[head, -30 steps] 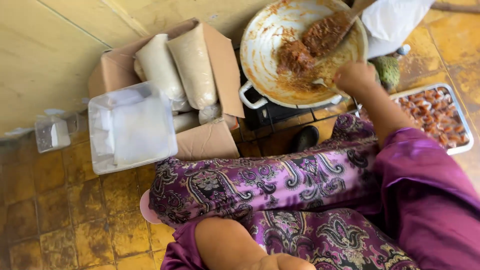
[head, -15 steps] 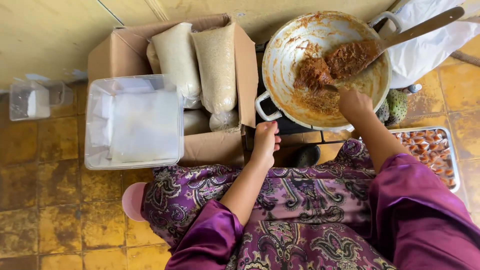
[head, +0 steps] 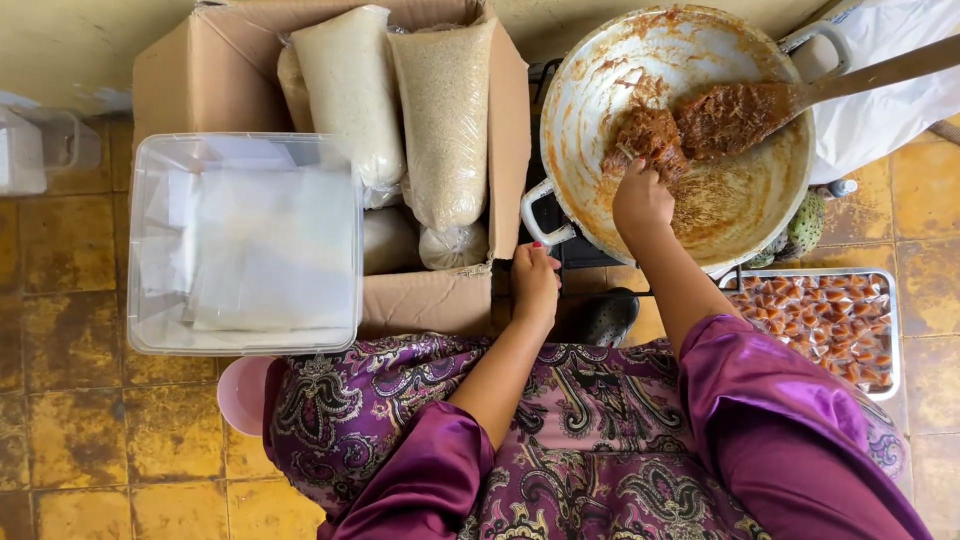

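A wide metal pan (head: 600,90) holds a mound of sticky brown paste (head: 650,130) and a wooden spatula (head: 740,115) loaded with more paste. My right hand (head: 640,200) reaches into the pan, its fingers pinched on the near edge of the paste mound. My left hand (head: 535,285) sits just below the pan's white handle (head: 540,215), beside the flap of the cardboard box (head: 430,300), fingers curled with nothing seen in them. Both arms wear purple sleeves over a patterned purple skirt.
The cardboard box holds several bags of pale grain (head: 445,110). A clear plastic tub (head: 245,245) sits on its left side. A metal tray of wrapped brown sweets (head: 830,320) lies at the right. A white plastic bag (head: 890,100) is behind the pan, and a pink stool (head: 243,390) is under me.
My right hand has moved from the pan's rim onto the paste mound. My left hand came up from my lap a second ago and now stays by the pan's handle.
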